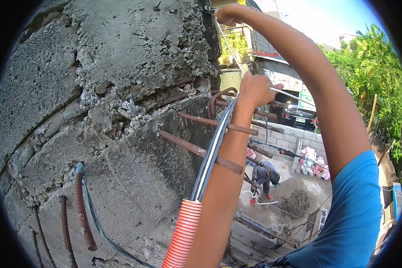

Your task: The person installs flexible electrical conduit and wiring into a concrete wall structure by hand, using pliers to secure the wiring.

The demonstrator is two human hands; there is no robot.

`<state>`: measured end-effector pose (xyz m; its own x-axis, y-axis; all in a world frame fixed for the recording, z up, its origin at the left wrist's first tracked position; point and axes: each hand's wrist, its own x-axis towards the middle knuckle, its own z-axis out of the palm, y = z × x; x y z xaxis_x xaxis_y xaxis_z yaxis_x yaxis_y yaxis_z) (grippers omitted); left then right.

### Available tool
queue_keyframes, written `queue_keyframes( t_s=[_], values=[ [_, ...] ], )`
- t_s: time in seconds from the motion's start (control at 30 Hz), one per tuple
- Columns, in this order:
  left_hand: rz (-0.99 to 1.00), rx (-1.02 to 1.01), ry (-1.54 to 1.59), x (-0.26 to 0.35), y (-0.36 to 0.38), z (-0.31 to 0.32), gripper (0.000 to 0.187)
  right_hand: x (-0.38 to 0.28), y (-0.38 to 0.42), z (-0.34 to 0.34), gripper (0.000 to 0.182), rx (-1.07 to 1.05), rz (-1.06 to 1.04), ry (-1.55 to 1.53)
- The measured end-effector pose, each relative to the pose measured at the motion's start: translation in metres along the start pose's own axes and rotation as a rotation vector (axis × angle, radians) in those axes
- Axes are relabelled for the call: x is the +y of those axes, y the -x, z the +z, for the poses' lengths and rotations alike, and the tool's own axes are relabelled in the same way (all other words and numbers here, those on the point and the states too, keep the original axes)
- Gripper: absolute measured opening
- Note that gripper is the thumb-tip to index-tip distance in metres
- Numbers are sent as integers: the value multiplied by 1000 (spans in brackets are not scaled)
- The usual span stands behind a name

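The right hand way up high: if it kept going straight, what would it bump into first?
Probably the rough concrete wall: the right hand points toward its upper edge, very close in the picture. Depth there is hard to tell, so they might be touching already.

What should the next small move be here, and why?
Probably the left hand should feed a little white cable upward: it grips that cable, which runs up toward the right hand, raised by the edge of the wall.
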<state>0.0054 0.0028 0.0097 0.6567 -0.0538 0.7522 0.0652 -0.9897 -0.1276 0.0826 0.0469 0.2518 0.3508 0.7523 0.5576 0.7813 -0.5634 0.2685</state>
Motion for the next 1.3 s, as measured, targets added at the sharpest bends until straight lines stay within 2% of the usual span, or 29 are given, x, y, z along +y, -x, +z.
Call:
queue_keyframes(
  t_s=[0.23,0.3,0.4,0.5,0.6,0.7,0.73,0.83,0.93,1.03,1.1,1.17,1.3],
  values=[
    [2,51,0,-1,4,0,50,4,37,4,59,186,-78,-92],
    [1,65,5,-2,4,1,50,3,37,9,57,181,-72,-70],
    [8,85,19,-4,5,2,49,17,-2,20,51,103,-74,16],
    [-16,49,19,-1,3,2,47,10,32,13,46,118,-39,-2],
    [-24,32,11,0,4,-1,47,21,18,27,45,191,-91,-30],
    [-18,42,8,-2,4,1,48,34,-9,41,60,209,-158,-52],
    [-22,42,10,-1,4,-1,48,24,23,28,53,127,-85,-151],
    [-2,57,14,-1,2,3,49,18,46,29,53,154,-83,-156],
    [17,72,-5,-3,2,3,50,32,35,54,54,403,-160,-146],
    [18,85,-4,-4,1,5,51,27,30,50,48,380,-113,-212],
    [11,98,22,-2,0,5,52,30,37,47,42,384,-216,-220],
    [5,104,57,-3,1,6,53,33,52,43,44,392,-314,-236],
    [24,139,80,-4,0,6,51,30,48,32,43,355,-283,-234]
  ],
)
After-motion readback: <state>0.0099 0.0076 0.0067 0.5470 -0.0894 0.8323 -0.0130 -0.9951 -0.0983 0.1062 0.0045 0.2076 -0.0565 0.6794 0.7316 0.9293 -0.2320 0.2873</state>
